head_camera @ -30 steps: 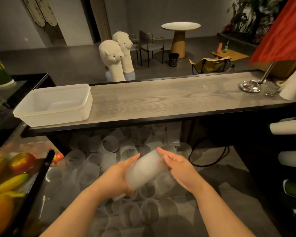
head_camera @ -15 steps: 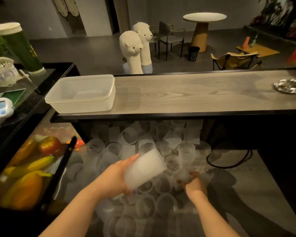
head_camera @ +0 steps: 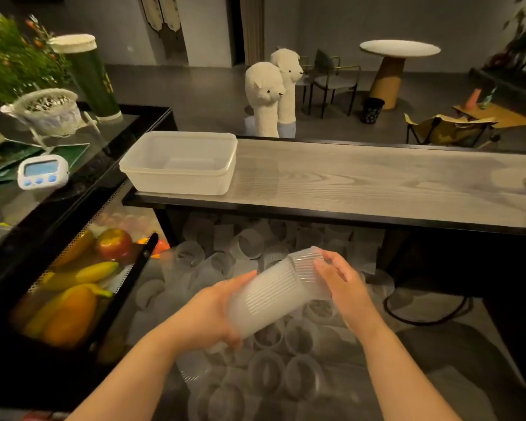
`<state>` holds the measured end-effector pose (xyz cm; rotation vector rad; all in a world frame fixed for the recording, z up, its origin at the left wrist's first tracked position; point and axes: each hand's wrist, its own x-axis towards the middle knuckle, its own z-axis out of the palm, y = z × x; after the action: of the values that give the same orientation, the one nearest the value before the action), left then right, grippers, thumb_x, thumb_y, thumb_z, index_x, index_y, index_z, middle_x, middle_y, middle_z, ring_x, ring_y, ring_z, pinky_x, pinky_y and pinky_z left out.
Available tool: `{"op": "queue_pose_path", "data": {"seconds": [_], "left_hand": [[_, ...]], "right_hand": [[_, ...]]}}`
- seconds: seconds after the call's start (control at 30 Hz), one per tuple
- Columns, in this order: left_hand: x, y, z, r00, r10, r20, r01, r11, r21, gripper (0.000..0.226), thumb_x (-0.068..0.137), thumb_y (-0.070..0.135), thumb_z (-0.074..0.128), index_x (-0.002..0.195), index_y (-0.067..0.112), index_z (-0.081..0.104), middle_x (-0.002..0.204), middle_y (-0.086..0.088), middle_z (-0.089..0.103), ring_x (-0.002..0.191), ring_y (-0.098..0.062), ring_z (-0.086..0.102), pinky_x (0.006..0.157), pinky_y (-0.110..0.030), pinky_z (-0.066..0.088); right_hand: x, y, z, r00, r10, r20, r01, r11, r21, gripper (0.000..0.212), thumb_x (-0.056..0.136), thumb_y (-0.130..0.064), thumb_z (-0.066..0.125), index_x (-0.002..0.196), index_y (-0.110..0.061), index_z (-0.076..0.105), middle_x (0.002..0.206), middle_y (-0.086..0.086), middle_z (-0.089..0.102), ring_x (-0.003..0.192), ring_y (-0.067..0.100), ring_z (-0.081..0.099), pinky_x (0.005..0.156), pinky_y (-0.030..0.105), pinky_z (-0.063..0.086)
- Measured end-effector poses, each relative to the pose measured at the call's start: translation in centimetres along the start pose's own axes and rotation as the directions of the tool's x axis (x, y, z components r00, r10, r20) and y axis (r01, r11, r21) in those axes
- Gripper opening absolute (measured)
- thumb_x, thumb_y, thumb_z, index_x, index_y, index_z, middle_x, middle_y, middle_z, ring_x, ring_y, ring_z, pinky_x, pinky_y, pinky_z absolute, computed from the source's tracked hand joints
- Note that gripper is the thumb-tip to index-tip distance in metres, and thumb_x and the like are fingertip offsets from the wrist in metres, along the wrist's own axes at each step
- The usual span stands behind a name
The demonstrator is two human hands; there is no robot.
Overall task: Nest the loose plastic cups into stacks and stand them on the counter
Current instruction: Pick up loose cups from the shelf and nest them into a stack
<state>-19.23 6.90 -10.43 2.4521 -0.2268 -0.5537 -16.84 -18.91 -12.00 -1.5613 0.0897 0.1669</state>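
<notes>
1. Left hand [head_camera: 207, 314] grips the stack of nested cups [head_camera: 268, 296] around its closed end, fingers curled under; the stack lies tilted, mouth up and to the right, in the air in front of the desk's [head_camera: 377, 183] near edge and over the loose cups [head_camera: 268, 369].
2. Right hand [head_camera: 340, 278] holds a ribbed cup [head_camera: 308, 262] at the stack's mouth, fingers lightly bent round it. The cup looks partly entered, not fully seated; this is a judgement.
3. Step in hand: seating the cup. Best done by keeping both axes in line, pushing straight along the stack, and bracing the closed end with the left grip so thin walls do not buckle.
4. No stack stands on the desk yet; only a plastic tub [head_camera: 179, 162] sits at its left end.
5. Loose cups lie on the lower surface below the desk, many on their sides.
6. Hard to tell: number of cups in the stack (translucent, blurred); how far the pile runs beneath the desk, in shadow; right fingertips behind the cup.
</notes>
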Motion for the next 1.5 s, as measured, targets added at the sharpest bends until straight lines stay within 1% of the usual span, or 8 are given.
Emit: {"op": "queue_pose_path", "data": {"seconds": [0.47,0.67,0.93,1.07,1.13,1.23,1.4,1.5], "left_hand": [[-0.2,0.6,0.1,1.000,-0.026,-0.010,0.026,0.999,0.028,0.115,0.061,0.022,0.085,0.148,0.055,0.018,0.129,0.021,0.038,0.113,-0.008,0.042,0.098,-0.030,0.045],[-0.6,1.1,0.1,1.000,0.012,-0.018,-0.012,0.999,0.051,0.112,0.062,0.021,0.085,0.147,0.055,0.019,0.125,0.028,0.036,0.114,-0.006,0.042,0.098,-0.030,0.044],[-0.2,1.2,0.4,0.996,-0.013,-0.086,0.022,0.995,0.102,0.117,0.062,0.026,0.085,0.149,0.053,0.012,0.127,0.021,0.037,0.112,-0.007,0.041,0.100,-0.033,0.044],[-0.6,-0.3,0.8,0.992,-0.063,-0.108,0.070,0.995,0.064,0.118,0.059,0.032,0.086,0.147,0.057,0.012,0.130,0.021,0.038,0.116,-0.009,0.043,0.098,-0.032,0.044],[-0.9,-0.9,0.8,0.988,-0.089,-0.129,0.097,0.994,0.052,0.118,0.059,0.032,0.085,0.148,0.055,0.012,0.131,0.021,0.038,0.114,-0.008,0.042,0.099,-0.031,0.043],[-1.4,-1.7,0.7,0.983,-0.110,-0.149,0.119,0.992,0.050,0.117,0.059,0.032,0.085,0.148,0.054,0.012,0.136,0.018,0.040,0.115,-0.008,0.043,0.100,-0.032,0.044],[-1.9,-2.2,1.1,0.985,-0.117,-0.129,0.125,0.990,0.058,0.117,0.062,0.031,0.086,0.151,0.051,0.012,0.137,0.017,0.039,0.120,-0.009,0.042,0.103,-0.032,0.042],[-1.8,-2.5,1.5,0.987,-0.113,-0.117,0.121,0.991,0.056,0.116,0.061,0.031,0.085,0.150,0.053,0.013,0.140,0.019,0.040,0.121,-0.008,0.043,0.102,-0.030,0.042]], "right_hand": [[1.2,-0.3,-1.3,1.000,-0.031,0.001,0.031,0.991,-0.127,0.026,0.092,-0.027,0.063,0.117,-0.032,0.066,0.097,0.000,0.073,0.102,0.020,0.066,0.095,0.042,0.052],[1.0,-1.2,-1.9,0.996,-0.034,0.079,0.051,0.975,-0.217,0.026,0.090,-0.034,0.065,0.116,-0.038,0.066,0.098,-0.006,0.071,0.102,0.011,0.063,0.092,0.032,0.049],[-0.3,1.1,1.8,0.961,0.073,0.266,-0.053,0.995,-0.084,0.054,0.092,-0.069,0.019,0.138,-0.053,0.043,0.139,-0.019,0.045,0.128,0.004,0.042,0.112,0.033,0.035],[1.4,5.0,0.2,0.989,0.135,-0.067,-0.148,0.954,-0.261,0.018,0.099,-0.047,0.045,0.109,-0.049,0.059,0.120,-0.006,0.065,0.099,0.017,0.065,0.092,0.042,0.053],[2.2,7.7,0.0,0.937,0.265,-0.226,-0.343,0.818,-0.463,0.023,0.093,-0.036,0.059,0.116,-0.034,0.061,0.117,0.004,0.064,0.099,0.022,0.063,0.089,0.039,0.051],[1.6,10.7,0.0,0.927,0.349,-0.139,-0.307,0.490,-0.816,0.047,0.091,-0.038,0.058,0.134,-0.023,0.048,0.131,0.004,0.056,0.119,0.022,0.055,0.101,0.033,0.043],[1.2,13.0,-0.8,0.944,0.263,-0.199,-0.293,0.390,-0.873,0.028,0.096,-0.029,0.050,0.121,-0.023,0.060,0.125,0.002,0.063,0.115,0.020,0.060,0.096,0.030,0.047],[1.0,12.9,-1.7,0.914,0.295,-0.277,-0.395,0.496,-0.773,0.025,0.095,-0.020,0.052,0.116,-0.018,0.065,0.118,0.005,0.066,0.108,0.022,0.062,0.078,0.024,0.045]]}}
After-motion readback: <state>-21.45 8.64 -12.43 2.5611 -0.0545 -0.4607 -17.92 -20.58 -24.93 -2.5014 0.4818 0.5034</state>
